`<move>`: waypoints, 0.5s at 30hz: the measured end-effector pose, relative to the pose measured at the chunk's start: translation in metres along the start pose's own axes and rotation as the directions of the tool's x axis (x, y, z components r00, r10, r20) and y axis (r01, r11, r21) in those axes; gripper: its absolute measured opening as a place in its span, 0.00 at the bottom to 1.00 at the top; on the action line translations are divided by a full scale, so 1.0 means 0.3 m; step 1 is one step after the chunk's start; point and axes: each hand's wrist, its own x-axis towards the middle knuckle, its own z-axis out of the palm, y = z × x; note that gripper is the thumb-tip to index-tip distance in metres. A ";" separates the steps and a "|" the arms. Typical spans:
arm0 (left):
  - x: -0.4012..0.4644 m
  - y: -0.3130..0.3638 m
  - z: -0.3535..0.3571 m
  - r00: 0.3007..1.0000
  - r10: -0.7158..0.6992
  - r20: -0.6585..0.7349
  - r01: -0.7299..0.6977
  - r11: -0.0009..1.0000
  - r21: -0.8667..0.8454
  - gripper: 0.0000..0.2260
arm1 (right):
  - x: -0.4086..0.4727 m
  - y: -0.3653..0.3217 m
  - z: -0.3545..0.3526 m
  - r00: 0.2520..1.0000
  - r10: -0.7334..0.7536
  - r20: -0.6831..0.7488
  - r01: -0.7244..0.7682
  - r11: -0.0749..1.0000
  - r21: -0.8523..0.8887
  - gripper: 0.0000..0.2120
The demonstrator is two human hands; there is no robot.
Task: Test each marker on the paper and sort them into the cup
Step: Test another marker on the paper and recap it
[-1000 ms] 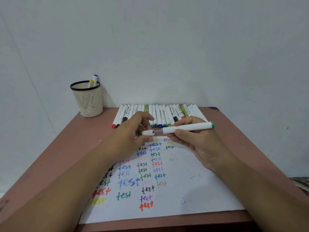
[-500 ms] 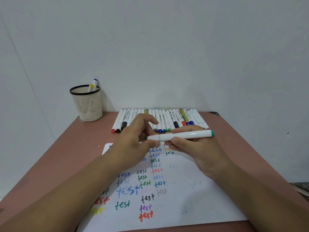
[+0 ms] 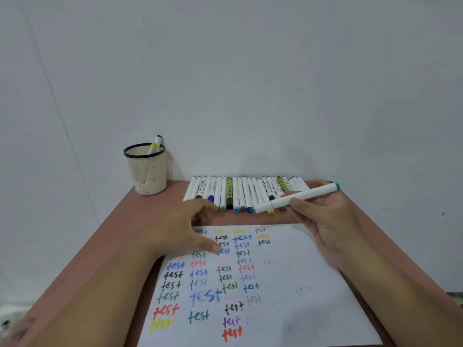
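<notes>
My right hand holds a white marker with green ends, capped and tilted up to the right, above the far edge of the paper. My left hand hovers with relaxed fingers over the paper's far left corner and holds nothing. The paper is covered with coloured "test" words. A row of several white markers lies along the table's back edge. A beige mesh cup with a black rim stands at the back left, two markers sticking out of it.
The reddish-brown table ends at a white wall behind the markers and cup. Its left edge runs diagonally past the cup. Bare table shows between cup and paper and to the right of the paper.
The cap went onto the green marker, then my left hand let go and dropped to the left. My right hand lifted the marker up and right. The camera tilted upward.
</notes>
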 end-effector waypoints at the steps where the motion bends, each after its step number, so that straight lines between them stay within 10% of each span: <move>1: 0.001 -0.008 0.006 1.000 -0.007 -0.006 0.007 1.000 -0.010 0.33 | 0.006 -0.013 0.009 1.000 -0.014 -0.021 0.014 1.000 0.006 0.18; 7: -0.002 -0.011 -0.022 0.913 -0.075 -0.401 -0.019 0.974 -0.225 0.14 | 0.064 -0.129 0.205 1.000 -0.009 -0.011 0.010 0.994 0.106 0.03; 15: 0.022 -0.137 -0.090 0.661 -0.308 -0.684 0.078 0.935 -0.346 0.17 | 0.255 -0.072 0.637 0.978 -0.165 0.124 0.175 0.982 -0.068 0.06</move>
